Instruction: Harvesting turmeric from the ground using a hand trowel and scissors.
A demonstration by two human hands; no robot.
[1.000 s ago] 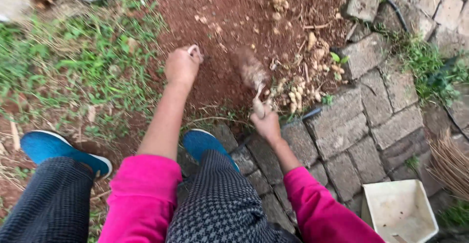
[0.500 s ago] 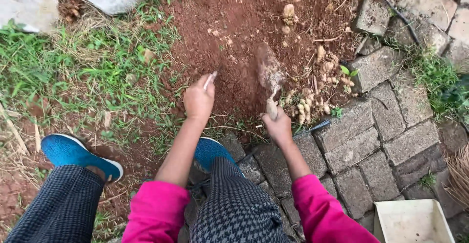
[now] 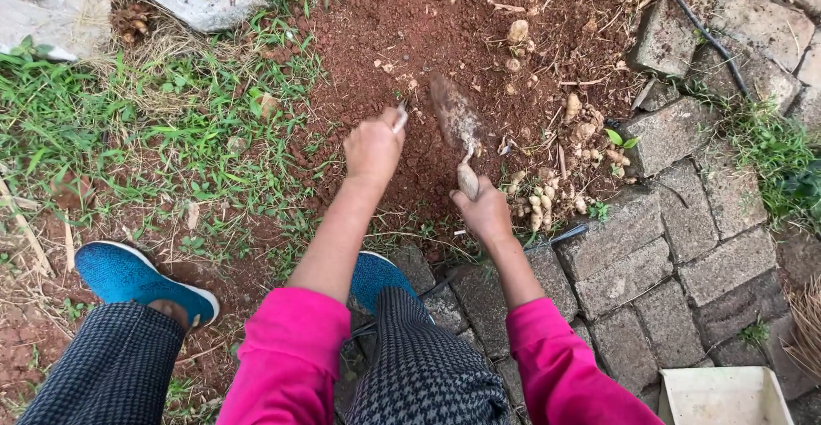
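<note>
Red soil (image 3: 402,40) is being worked — the trowel (image 3: 455,126), gripped by the right hand (image 3: 485,213), has been drawn nearer the left hand (image 3: 373,147), which pinches a pale sliver (image 3: 399,118).

Pink sleeves (image 3: 286,348), blue shoes (image 3: 128,275)

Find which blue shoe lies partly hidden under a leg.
The right shoe, by the paving; the knee covers its heel. The left shoe on the soil shows nearly whole.
</note>
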